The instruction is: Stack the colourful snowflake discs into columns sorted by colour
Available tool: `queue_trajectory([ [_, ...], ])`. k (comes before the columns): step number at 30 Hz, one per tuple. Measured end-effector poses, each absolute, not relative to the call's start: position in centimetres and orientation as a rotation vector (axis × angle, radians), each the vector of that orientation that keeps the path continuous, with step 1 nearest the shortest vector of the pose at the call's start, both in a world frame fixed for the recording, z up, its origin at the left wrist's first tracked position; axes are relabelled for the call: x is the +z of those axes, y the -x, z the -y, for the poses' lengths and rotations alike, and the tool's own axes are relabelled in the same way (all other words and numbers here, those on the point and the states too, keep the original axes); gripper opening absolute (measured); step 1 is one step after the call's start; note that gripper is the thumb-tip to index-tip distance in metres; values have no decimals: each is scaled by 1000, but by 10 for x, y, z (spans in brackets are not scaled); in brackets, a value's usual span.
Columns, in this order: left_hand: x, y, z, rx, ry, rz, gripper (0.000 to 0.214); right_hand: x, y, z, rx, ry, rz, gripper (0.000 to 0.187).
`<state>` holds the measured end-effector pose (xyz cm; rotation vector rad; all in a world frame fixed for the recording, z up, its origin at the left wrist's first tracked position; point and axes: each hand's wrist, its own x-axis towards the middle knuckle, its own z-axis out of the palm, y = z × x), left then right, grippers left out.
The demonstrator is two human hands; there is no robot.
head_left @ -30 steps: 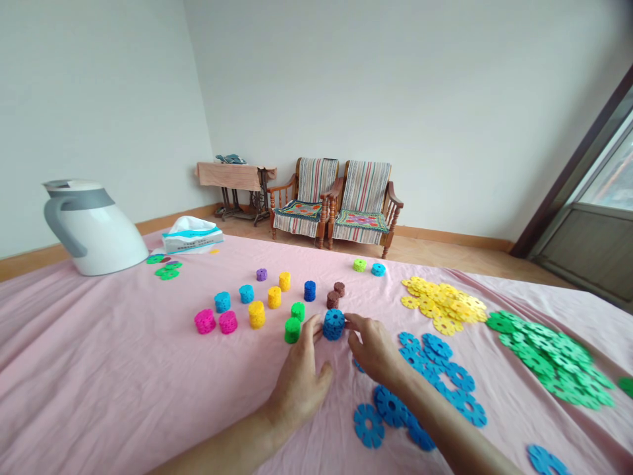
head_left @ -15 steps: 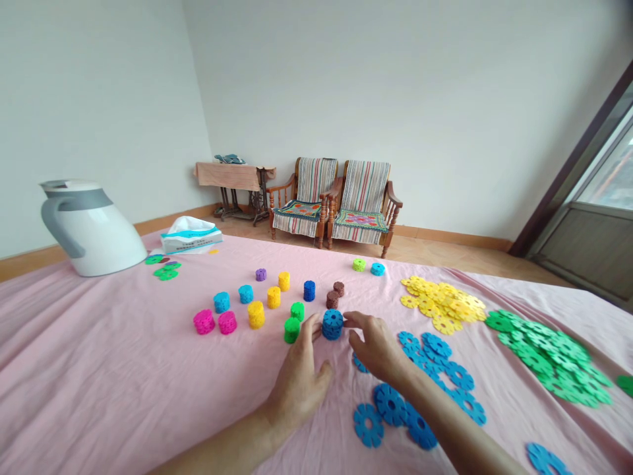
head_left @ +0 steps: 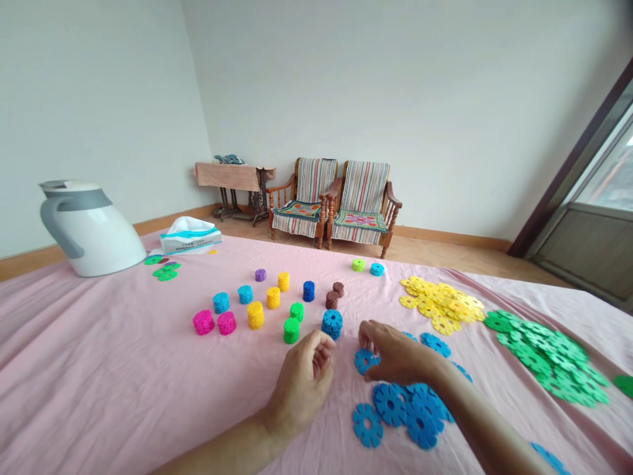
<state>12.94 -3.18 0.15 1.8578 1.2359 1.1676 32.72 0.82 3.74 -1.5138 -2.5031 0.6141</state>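
Note:
A blue stack of toothed discs (head_left: 332,323) stands on the pink cloth (head_left: 123,369), with nothing touching it. My left hand (head_left: 302,379) hovers just in front of it, fingers curled loosely with nothing in them. My right hand (head_left: 395,353) lies to the right of the stack, its fingertips pinching a loose blue disc (head_left: 364,361) that lies on the cloth. More loose blue discs (head_left: 405,409) are spread under and beside my right wrist.
Small stacks in magenta (head_left: 204,321), yellow (head_left: 256,315), green (head_left: 291,330), brown (head_left: 331,299) and other colours stand behind my hands. Piles of yellow discs (head_left: 440,300) and green discs (head_left: 548,356) lie at the right. A white kettle (head_left: 89,227) and tissue pack (head_left: 190,235) sit far left.
Both hands have let go of the blue stack and drawn back toward me. My right hand has moved right and down onto a loose blue disc; the left has curled.

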Motion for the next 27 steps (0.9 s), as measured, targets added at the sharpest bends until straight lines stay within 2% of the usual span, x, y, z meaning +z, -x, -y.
queue_trajectory([
  [5,0,-131,33,1090,-1793,-1185,20,47,-319,-5,823,1393,2369,20],
  [11,3,-133,29,1075,-1577,-1090,26,53,-302,-3,1046,1102,2135,16],
  [14,6,-132,25,1091,-1408,-1058,37,53,-296,0,1002,1060,2133,27],
  [17,7,-130,21,1123,-1315,-1030,39,51,-290,3,932,1009,2176,42],
  [22,6,-127,20,1164,-1253,-1007,36,46,-283,1,755,1034,2144,35],
  [27,6,-126,22,1339,-1325,-1102,31,34,-284,-19,630,1207,1835,34],
])
